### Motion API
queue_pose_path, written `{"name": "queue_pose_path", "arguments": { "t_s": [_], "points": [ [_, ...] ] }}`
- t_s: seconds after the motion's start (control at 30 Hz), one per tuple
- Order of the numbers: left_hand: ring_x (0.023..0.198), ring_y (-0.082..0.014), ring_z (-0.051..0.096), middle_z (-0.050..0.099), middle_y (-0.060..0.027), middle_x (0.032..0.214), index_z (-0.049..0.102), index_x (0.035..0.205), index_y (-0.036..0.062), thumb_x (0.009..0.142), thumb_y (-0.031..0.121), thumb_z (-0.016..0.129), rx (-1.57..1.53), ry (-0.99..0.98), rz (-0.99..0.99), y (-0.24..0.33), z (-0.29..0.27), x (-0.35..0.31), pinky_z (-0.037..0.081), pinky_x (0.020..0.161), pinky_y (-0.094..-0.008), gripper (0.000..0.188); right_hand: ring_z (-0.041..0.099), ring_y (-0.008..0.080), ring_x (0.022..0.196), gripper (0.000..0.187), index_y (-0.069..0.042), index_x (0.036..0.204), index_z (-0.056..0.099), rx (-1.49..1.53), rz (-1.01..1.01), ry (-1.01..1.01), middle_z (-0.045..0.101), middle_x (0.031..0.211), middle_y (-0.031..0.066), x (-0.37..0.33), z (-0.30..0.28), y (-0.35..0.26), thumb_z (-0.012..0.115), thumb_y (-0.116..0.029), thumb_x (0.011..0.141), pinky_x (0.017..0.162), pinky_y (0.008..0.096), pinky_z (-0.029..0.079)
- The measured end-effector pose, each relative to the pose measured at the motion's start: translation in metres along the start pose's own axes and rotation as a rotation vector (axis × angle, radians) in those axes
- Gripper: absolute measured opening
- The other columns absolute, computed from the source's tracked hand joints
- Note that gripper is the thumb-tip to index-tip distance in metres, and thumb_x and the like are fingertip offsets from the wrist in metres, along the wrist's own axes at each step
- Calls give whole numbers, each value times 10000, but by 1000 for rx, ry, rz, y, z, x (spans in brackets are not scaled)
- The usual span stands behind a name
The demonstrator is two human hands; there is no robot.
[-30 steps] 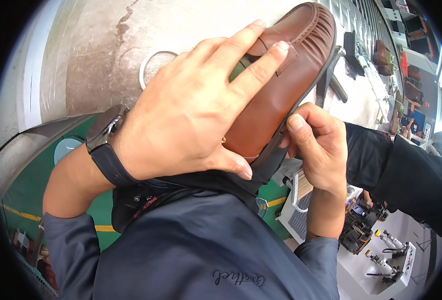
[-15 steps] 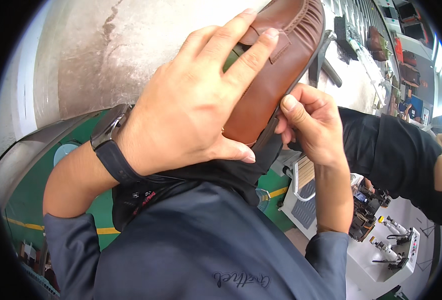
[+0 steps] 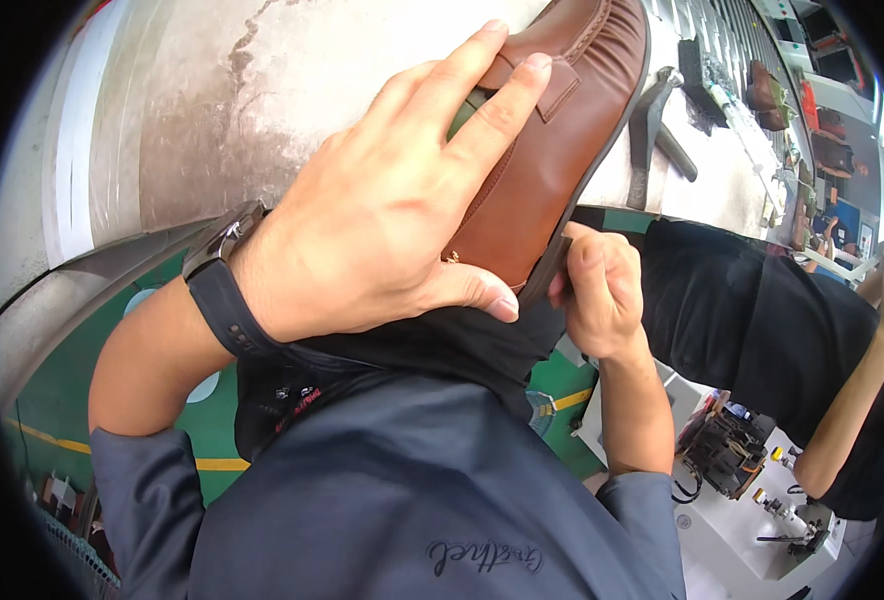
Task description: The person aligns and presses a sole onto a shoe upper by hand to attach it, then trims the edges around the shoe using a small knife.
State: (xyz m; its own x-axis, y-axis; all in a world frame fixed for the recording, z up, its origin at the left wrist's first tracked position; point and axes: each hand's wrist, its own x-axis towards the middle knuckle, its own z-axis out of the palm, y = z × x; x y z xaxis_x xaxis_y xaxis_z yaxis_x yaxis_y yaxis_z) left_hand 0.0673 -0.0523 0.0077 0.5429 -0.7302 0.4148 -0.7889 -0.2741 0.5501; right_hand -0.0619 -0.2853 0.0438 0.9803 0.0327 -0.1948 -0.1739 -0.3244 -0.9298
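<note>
Left: green floor (image 3: 47, 375) with yellow line; above it the table (image 3: 177, 130), pale, worn, stained, cracked on top.

Left forearm bare, blue-grey sleeve (image 3: 147, 475) below the elbow bend, dark watch (image 3: 212, 255) at wrist. Left hand (image 3: 362, 220) back up, reaching up and right across the shoe (image 3: 552, 185). Its index and middle fingers (image 3: 499, 115) parted, fairly straight, tips on the shoe's upper near tongue and tab; thumb stretched out at the heel; other fingertips hidden.

Shoe: brown leather, smooth sides, gathered toe seam, stitched tab, green inside. Sits at near edge of table, toe up and away, heel toward the dark apron (image 3: 392, 480). Toe cut off by frame top.

Right hand (image 3: 602, 290) at the heel's right side, forearm upright from below, fingers curled in, thumb against index, pinching the dark sole (image 3: 539, 283) edge; exact contact partly hidden.

Farther right: dark tool (image 3: 644, 140) with metal head on table, near shoe; brown-green shoes (image 3: 765, 95) beyond; another person's black clothing (image 3: 702, 300) and bare forearm (image 3: 855, 400); white machine (image 3: 702, 545) below.
</note>
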Motion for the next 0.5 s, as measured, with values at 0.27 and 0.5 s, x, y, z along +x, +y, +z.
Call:
{"name": "queue_pose_path", "arguments": {
  "t_s": [0.27, 0.5],
  "points": [
    [1497, -491, 392, 224, -261, 1734, 233, 1706, 41, 539, 481, 991, -46, 68, 89, -20, 12, -2, 370, 1239, -521, 1460, 479, 215, 432, 486, -33, 714, 523, -142, -194, 83, 458, 558, 66, 5, 18, -16, 531, -249, 1149, 455, 344, 366],
    [1392, -472, 514, 431, -350, 1548, 373, 1577, -86, 770, 516, 891, 41, 100, -46, 13, 3, 21, 428, 1188, -484, 1132, 483, 368, 459, 372, 9, 733, 562, -519, -106, 164, 449, 572, 168, 14, 22, -45, 623, -105, 1082, 469, 426, 377]
  ]
}}
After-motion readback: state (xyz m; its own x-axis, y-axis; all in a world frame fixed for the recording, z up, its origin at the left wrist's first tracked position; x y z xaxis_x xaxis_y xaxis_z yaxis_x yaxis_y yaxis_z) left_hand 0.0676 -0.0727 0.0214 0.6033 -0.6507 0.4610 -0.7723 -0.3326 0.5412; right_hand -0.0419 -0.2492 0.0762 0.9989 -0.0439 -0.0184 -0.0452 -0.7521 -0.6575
